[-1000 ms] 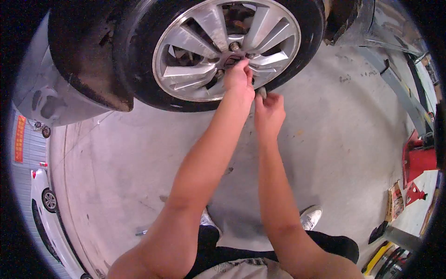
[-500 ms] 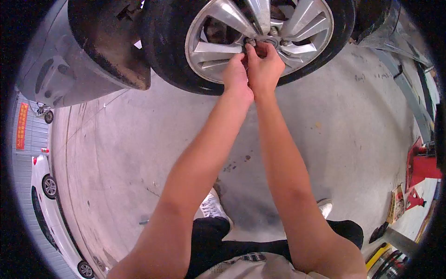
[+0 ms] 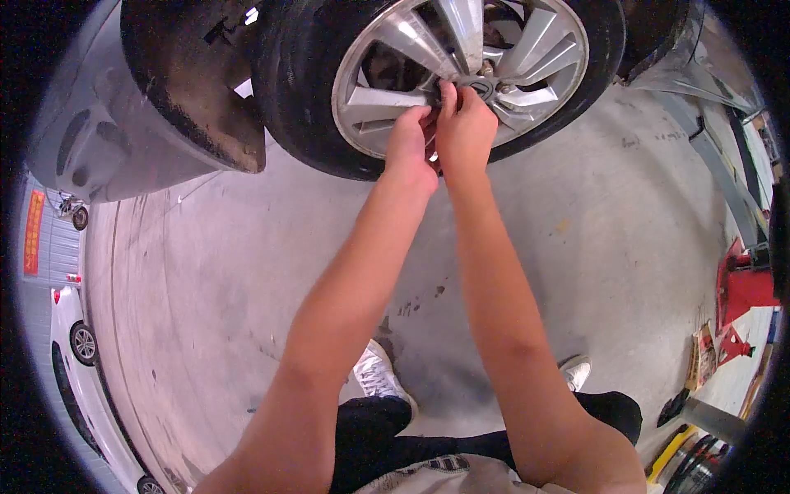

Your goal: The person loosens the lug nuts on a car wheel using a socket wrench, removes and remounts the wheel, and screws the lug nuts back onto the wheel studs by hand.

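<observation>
A silver alloy wheel (image 3: 543,53) with a dark tire (image 3: 292,90) fills the top of the head view. Both my hands are raised to its hub, left of the round center cap (image 3: 477,87). My right hand (image 3: 467,128) is closed, its fingertips pressed together at the lug nut position beside the cap; the fingers hide what they grip. Just left of it, my left hand (image 3: 409,146) has its fingers curled in and its thumb up by a lower spoke. What it holds, if anything, is hidden. Lug nuts (image 3: 504,93) show right of the cap.
Grey bodywork (image 3: 74,148) and a dark wheel-arch liner (image 3: 189,90) flank the tire. Below lies concrete floor (image 3: 592,247). A red stand (image 3: 745,288) and a yellow-edged item (image 3: 671,453) are at right. A white car (image 3: 78,370) stands far left.
The view has shifted slightly. My right fingertips have lowered a little and now cover the spot where a lug nut showed. My left hand has moved slightly down and left.
</observation>
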Tool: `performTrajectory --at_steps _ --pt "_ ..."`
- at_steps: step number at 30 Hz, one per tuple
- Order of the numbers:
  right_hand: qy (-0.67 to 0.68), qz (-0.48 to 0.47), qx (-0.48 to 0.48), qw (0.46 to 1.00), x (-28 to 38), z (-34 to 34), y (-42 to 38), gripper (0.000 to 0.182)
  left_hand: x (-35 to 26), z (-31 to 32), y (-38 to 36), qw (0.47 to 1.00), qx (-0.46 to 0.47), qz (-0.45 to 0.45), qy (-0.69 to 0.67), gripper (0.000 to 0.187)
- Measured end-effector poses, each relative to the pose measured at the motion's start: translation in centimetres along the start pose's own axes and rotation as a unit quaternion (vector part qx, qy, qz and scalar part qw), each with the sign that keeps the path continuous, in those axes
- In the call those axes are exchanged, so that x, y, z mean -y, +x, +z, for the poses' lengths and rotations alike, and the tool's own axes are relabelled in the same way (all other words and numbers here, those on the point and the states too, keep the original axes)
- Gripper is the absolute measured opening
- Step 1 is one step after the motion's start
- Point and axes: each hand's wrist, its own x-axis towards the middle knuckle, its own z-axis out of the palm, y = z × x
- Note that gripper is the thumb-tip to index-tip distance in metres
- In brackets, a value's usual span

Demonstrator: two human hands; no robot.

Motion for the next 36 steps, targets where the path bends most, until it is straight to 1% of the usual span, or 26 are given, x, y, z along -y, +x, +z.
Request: performTrajectory --at_steps 1,2,3,4,6,8,10,11,14,15,16,18,19,21,22,24,26,28,29,31,32,34,35,36 --pt "0.029 0.001 0.006 1.000 -0.3 -0.1 0.1 0.040 0.1 -0.2 0.7 1.000 0.003 0.002 0.000 0.025" --pt "0.058 0.001 0.013 0.998 -0.5 -0.1 0.2 0.039 0.3 -0.8 1.8 0.997 0.064 -0.023 -0.039 0.027" --pt "0.114 0.021 -0.024 0.993 -0.3 -0.1 0.2 0.037 0.0 -0.6 1.8 0.988 0.124 -0.047 -0.077 0.028" --pt "0.115 0.017 -0.027 0.993 -0.2 -0.2 0.4 0.037 -0.1 -0.4 1.6 0.988 0.128 -0.044 -0.077 0.028" --pt "0.163 0.057 -0.008 0.985 0.0 -0.8 0.4 0.035 0.0 -0.2 0.8 0.982 0.130 -0.071 -0.114 0.032" --pt "0.143 0.045 0.004 0.989 -0.2 -1.0 0.3 0.034 0.3 -0.2 1.0 0.980 0.134 -0.073 -0.129 0.035" --pt "0.116 -0.015 -0.005 0.993 -0.5 -0.9 0.1 0.032 0.4 0.1 0.4 0.973 0.169 -0.035 -0.151 0.036" --pt "0.120 -0.035 0.004 0.992 -0.7 -1.0 -0.1 0.029 0.5 0.2 0.0 0.976 0.153 -0.042 -0.151 0.038" --pt "0.099 -0.049 0.021 0.994 -0.3 -1.5 0.2 0.027 0.6 0.4 -0.3 0.975 0.150 -0.048 -0.158 0.039" --pt "0.048 -0.075 0.034 0.995 0.0 -1.9 0.3 0.027 0.6 0.4 -0.5 0.971 0.160 -0.045 -0.170 0.040" --pt "0.048 -0.074 0.034 0.996 0.1 -1.9 0.5 0.027 0.7 0.4 -0.5 0.971 0.159 -0.045 -0.170 0.040" --pt "-0.053 -0.089 0.055 0.993 0.3 -1.8 0.8 0.027 0.6 0.3 -0.3 0.976 0.148 -0.038 -0.153 0.039" --pt "-0.053 -0.089 0.056 0.993 0.4 -1.9 0.7 0.027 0.5 0.2 -0.1 0.976 0.147 -0.037 -0.153 0.039" --pt "0.009 -0.029 0.055 0.998 0.8 -2.3 0.7 0.030 -0.1 0.0 0.3 0.988 0.089 -0.079 -0.094 0.039" --pt "0.010 -0.032 0.054 0.998 0.7 -2.2 0.6 0.030 -0.2 0.1 0.4 0.988 0.090 -0.075 -0.095 0.039" --pt "0.011 -0.076 0.049 0.996 0.2 -1.9 0.5 0.035 -0.1 0.4 0.5 0.983 0.088 -0.066 -0.146 0.039" --pt "0.020 -0.079 0.060 0.995 -0.2 -1.6 0.6 0.035 0.4 0.4 1.1 0.984 0.086 -0.054 -0.148 0.039" --pt "-0.042 -0.048 0.108 0.992 -0.3 -1.6 0.9 0.035 0.9 0.3 1.8 0.984 0.087 -0.042 -0.151 0.038" --pt "-0.043 -0.051 0.108 0.992 -0.3 -1.6 0.9 0.035 1.0 0.1 2.1 0.985 0.091 -0.046 -0.142 0.038" --pt "0.002 -0.049 0.049 0.998 0.7 -2.0 0.4 0.034 0.7 0.3 1.5 0.985 0.097 -0.049 -0.132 0.038" --pt "0.001 -0.051 0.047 0.998 0.8 -1.9 0.3 0.034 0.6 0.3 1.2 0.984 0.104 -0.037 -0.139 0.037" --pt "0.008 -0.048 0.058 0.997 1.1 -2.0 0.3 0.038 0.7 0.4 1.1 0.982 0.114 -0.025 -0.146 0.037" --pt "0.004 0.001 0.097 0.995 1.2 -2.3 0.4 0.040 0.8 0.2 1.5 0.985 0.100 -0.026 -0.139 0.037" --pt "0.004 -0.001 0.096 0.995 1.3 -2.3 0.5 0.040 0.7 0.3 1.3 0.987 0.085 -0.027 -0.131 0.037"
